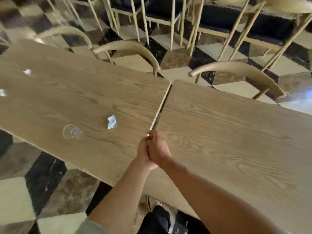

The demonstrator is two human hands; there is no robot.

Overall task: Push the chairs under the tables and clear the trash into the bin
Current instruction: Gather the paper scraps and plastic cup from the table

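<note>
At the lower centre of the frame, both hands meet palm to palm over the seam between two wooden tables: the left hand [143, 153] and the right hand [158, 153] are pressed together, fingers closed against each other, and nothing can be seen held between them, though a small bright glint at the fingertips is too blurred to identify. The trash sits on the left table [50, 92]: a crumpled paper wad [112, 122] left of the seam, a clear plastic cup [72, 131] lying on its side further left near the table's near edge, and two more white scraps, one [27, 71] at the upper left and one [2, 92] at the left border. The right table [236, 132] shows no litter. Chairs along the far side, such as the one [239, 76] at centre right and another [128, 49] at upper centre, appear tucked close to the tables. No bin is in view. The step in hand looks like gathering the litter, so the sensible way is to part the hands, take the nearest wad first with one hand and the cup with the other, pinching the cup by its rim since thin plastic crushes and rolls easily, then reach for the far scraps before looking for the bin.
</note>
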